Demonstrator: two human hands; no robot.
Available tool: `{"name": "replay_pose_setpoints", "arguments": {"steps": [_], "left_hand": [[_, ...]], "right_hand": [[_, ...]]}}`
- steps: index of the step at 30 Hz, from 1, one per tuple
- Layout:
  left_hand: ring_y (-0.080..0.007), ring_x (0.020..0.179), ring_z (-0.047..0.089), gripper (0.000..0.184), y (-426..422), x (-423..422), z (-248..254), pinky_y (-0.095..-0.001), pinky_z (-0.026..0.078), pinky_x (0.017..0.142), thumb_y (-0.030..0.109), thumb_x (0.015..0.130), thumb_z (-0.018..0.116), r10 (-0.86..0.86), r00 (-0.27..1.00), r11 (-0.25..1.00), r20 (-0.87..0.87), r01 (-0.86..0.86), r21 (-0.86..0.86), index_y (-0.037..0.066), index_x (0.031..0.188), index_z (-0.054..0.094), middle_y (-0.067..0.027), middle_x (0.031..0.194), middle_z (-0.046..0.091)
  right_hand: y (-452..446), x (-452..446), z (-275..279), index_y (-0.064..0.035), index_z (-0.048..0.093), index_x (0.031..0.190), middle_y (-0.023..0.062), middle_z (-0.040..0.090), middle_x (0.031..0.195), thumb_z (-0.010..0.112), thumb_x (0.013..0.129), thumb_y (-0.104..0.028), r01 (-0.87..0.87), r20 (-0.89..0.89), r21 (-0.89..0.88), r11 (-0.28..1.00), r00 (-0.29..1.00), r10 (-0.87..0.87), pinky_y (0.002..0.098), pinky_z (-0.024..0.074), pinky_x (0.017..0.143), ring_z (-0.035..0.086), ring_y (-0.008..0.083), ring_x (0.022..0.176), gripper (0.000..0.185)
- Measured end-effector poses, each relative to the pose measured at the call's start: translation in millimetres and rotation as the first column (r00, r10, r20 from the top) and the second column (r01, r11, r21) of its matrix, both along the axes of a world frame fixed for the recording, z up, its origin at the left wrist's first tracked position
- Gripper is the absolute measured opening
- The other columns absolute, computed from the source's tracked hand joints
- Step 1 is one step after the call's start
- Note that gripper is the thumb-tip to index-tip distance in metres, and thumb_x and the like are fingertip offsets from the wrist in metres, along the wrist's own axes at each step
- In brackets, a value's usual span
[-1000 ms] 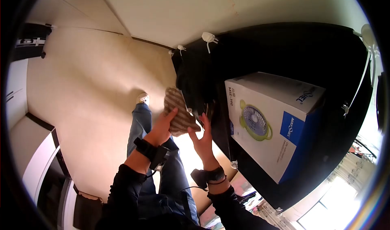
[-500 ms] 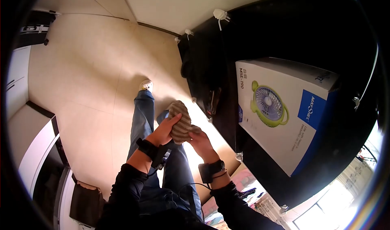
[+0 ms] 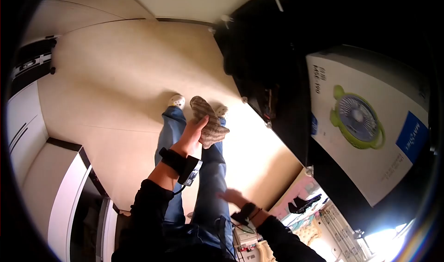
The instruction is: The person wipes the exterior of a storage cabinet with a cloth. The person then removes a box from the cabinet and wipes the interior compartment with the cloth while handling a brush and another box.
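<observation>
A brown striped cloth item [image 3: 209, 122], like a sock or a folded piece of knit, is gripped in my left hand [image 3: 193, 135], in front of my legs. The thumb lies over the cloth and the other fingers are hidden behind it. My right hand [image 3: 233, 197] is away from the cloth, lower down beside my thigh; it is blurred and its fingers cannot be made out. Each wrist wears a black strap with a small device.
On the right, a white and blue fan box [image 3: 365, 123] rests on a black-covered rack [image 3: 296, 118]. Dark items lie on its lower left part. A black suitcase [image 3: 34, 63] is at the far left, above a white cabinet [image 3: 64, 183]. Patterned bedding [image 3: 307, 192] shows lower right.
My right hand has let go of the striped cloth and moved down toward my thigh. The left hand still holds the cloth. The view has turned, and the box appears farther right.
</observation>
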State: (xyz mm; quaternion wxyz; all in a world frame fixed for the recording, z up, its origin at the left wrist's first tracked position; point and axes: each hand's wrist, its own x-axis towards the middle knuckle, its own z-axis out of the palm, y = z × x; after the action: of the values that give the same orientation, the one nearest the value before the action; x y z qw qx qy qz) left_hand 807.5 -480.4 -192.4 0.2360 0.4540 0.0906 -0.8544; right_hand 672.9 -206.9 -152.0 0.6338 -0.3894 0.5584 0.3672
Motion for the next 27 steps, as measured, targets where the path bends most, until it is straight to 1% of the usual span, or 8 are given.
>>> {"name": "replay_pose_setpoints", "arguments": {"steps": [9, 10, 13, 16, 19, 21, 23, 27], "left_hand": [[-0.0188, 0.088, 0.053, 0.033, -8, 66, -24, -0.0322, 0.041, 0.079, 0.027, 0.081, 0.050, -0.011, 0.979, 0.997, 0.205, 0.025, -0.066, 0.002, 0.103, 0.045, -0.0075, 0.096, 0.055], [-0.0189, 0.088, 0.053, 0.033, -9, 65, -25, -0.0323, 0.041, 0.079, 0.027, 0.081, 0.050, -0.011, 0.977, 0.997, 0.212, 0.026, -0.068, 0.002, 0.103, 0.045, -0.0074, 0.096, 0.054], [-0.0170, 0.094, 0.049, 0.034, -15, 48, -31, -0.0306, 0.039, 0.083, 0.020, 0.081, 0.051, 0.049, 0.985, 0.993, 0.166, -0.031, -0.114, 0.003, 0.109, 0.041, -0.0069, 0.100, 0.050], [-0.0160, 0.092, 0.049, 0.034, -24, 23, -47, -0.0297, 0.040, 0.080, 0.019, 0.081, 0.051, -0.010, 0.988, 0.991, 0.154, 0.030, -0.131, 0.001, 0.108, 0.041, -0.0068, 0.100, 0.050], [-0.0160, 0.089, 0.051, 0.035, -20, -3, -76, -0.0293, 0.041, 0.078, 0.025, 0.079, 0.054, -0.005, 0.983, 0.970, 0.186, 0.050, -0.239, 0.001, 0.103, 0.045, -0.0068, 0.097, 0.053], [-0.0151, 0.088, 0.051, 0.034, -20, -8, -89, -0.0290, 0.040, 0.078, 0.024, 0.079, 0.053, -0.093, 0.990, 0.976, 0.110, 0.112, -0.188, 0.001, 0.103, 0.045, -0.0060, 0.096, 0.053], [-0.0151, 0.088, 0.051, 0.034, -20, -17, -95, -0.0288, 0.040, 0.078, 0.023, 0.079, 0.053, -0.043, 0.993, 0.974, 0.106, 0.065, -0.215, 0.001, 0.103, 0.044, -0.0062, 0.096, 0.053], [-0.0152, 0.088, 0.051, 0.033, -19, -28, -107, -0.0290, 0.040, 0.078, 0.023, 0.079, 0.053, -0.028, 0.997, 0.977, 0.072, 0.042, -0.211, 0.002, 0.103, 0.044, -0.0064, 0.096, 0.053]], "right_hand": [[-1, 27, 46, -0.0143, 0.055, 0.086, 0.0067, 0.058, 0.078, 0.045, 0.077, -0.023, -0.136, 0.467, -0.216, 0.967, 0.855, 0.225, 0.0357, 0.0459, 0.055, 0.057, 0.0250, 0.070, 0.016], [-1, 24, 58, -0.0171, 0.056, 0.094, 0.0051, 0.058, 0.089, 0.044, 0.078, -0.025, 0.208, 0.652, -0.288, 0.935, 0.758, 0.032, 0.0342, 0.0453, 0.065, 0.056, 0.0223, 0.080, 0.021], [2, 30, 59, -0.0140, 0.057, 0.092, 0.0039, 0.058, 0.089, 0.041, 0.082, -0.033, -0.027, 0.790, -0.179, 0.983, 0.593, 0.160, 0.0303, 0.0451, 0.066, 0.056, 0.0198, 0.080, 0.026], [-42, 52, 16, -0.0107, 0.054, 0.085, 0.0075, 0.059, 0.082, 0.041, 0.082, -0.037, -0.197, 0.599, 0.509, 0.838, 0.781, -0.180, 0.0310, 0.0456, 0.059, 0.057, 0.0214, 0.070, 0.029], [-37, 85, -32, -0.0069, 0.054, 0.073, 0.0097, 0.057, 0.070, 0.044, 0.080, -0.037, 0.156, 0.677, -0.003, 0.988, 0.727, -0.113, 0.0340, 0.0442, 0.054, 0.055, 0.0248, 0.064, 0.033], [-42, 117, -51, -0.0047, 0.053, 0.085, 0.0112, 0.054, 0.073, 0.049, 0.078, -0.037, 0.673, 0.776, -0.401, 0.621, 0.610, -0.160, 0.0361, 0.0430, 0.061, 0.054, 0.0287, 0.071, 0.034], [-93, 119, -53, -0.0030, 0.047, 0.098, 0.0127, 0.053, 0.085, 0.051, 0.076, -0.039, 0.189, 0.764, -0.301, 0.935, 0.635, 0.118, 0.0364, 0.0423, 0.066, 0.052, 0.0310, 0.076, 0.042], [-90, 112, -46, -0.0036, 0.051, 0.090, 0.0140, 0.055, 0.076, 0.050, 0.077, -0.039, 0.622, 0.788, -0.192, 0.759, 0.559, -0.259, 0.0381, 0.0424, 0.063, 0.054, 0.0308, 0.072, 0.038]]}}
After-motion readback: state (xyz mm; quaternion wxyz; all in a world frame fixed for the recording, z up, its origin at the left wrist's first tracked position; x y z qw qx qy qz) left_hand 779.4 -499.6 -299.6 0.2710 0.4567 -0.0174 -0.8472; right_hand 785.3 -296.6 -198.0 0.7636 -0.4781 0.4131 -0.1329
